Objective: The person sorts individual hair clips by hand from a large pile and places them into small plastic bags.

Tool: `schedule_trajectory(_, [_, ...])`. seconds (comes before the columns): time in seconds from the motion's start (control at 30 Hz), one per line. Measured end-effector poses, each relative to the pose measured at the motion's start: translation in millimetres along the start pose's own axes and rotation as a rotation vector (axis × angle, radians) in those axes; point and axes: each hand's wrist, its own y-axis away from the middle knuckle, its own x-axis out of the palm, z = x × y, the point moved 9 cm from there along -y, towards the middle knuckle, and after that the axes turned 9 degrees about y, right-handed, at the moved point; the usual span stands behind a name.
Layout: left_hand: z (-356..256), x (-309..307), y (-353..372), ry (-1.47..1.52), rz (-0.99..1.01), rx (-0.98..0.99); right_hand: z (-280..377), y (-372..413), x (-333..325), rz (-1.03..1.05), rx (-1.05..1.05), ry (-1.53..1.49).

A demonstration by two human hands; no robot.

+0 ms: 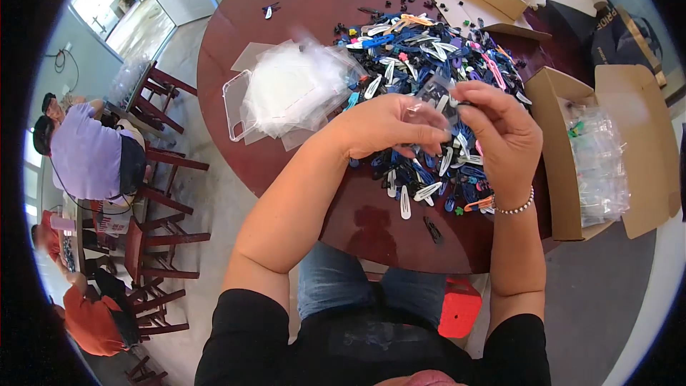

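A round table (236, 36) carries an open box (555, 150) at its right edge. Hair clips (429, 50) are heaped from its centre towards the near edge, with plastic bags (286, 89) nearer the left edge. Over the heap, the left hand (382, 125) grips a small bag (434, 91); the right hand (506, 127) pinches its fingertips together beside it.

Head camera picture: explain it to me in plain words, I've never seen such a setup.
There is no robot here. One person wears a camera on the head, and this single picture looks down past their arms at a round, dark red table. On it lies a big heap of hair clips, with a pile of clear bags to its left and an open cardboard box holding filled bags to its right. The left hand holds a small clear bag; the right hand is beside it, fingertips pinched together. What they pinch is too small to tell.
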Motion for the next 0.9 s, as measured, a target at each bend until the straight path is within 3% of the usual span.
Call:
schedule_trajectory(0.07, [4,2,-2,0.008,0.025,-0.010,-6,2,12,0.087,0.083,0.014])
schedule_trajectory(0.23, [6,1,-3,0.001,0.013,-0.027,-6,2,11,0.110,0.054,0.094])
schedule_trajectory(0.3, [2,0,-2,0.014,-0.003,-0.017,-4,-1,-1,-0.013,0.092,0.120])
schedule_trajectory(0.47, [-2,-27,-5,0.133,-0.173,0.074,-23,-4,-26,-0.075,0.193,0.255])
schedule_trajectory(0.53, [-9,-32,0,0.146,-0.232,0.100,-35,-5,-17,0.152,0.160,0.674])
schedule_trajectory(0.63, [-20,-61,12,0.322,-0.497,0.262,-47,-1,-1,0.272,0.013,0.817])
schedule_trajectory(0.7, [-23,-69,15,0.348,-0.527,0.303,-50,0,7,0.333,0.024,0.851])
schedule_trajectory(0.8, [-24,-72,16,0.369,-0.568,0.334,-36,-6,-7,0.160,-0.136,0.943])
schedule_trajectory(0.9, [-26,-63,14,0.350,-0.509,0.328,-16,-18,-55,-0.137,-0.103,0.952])
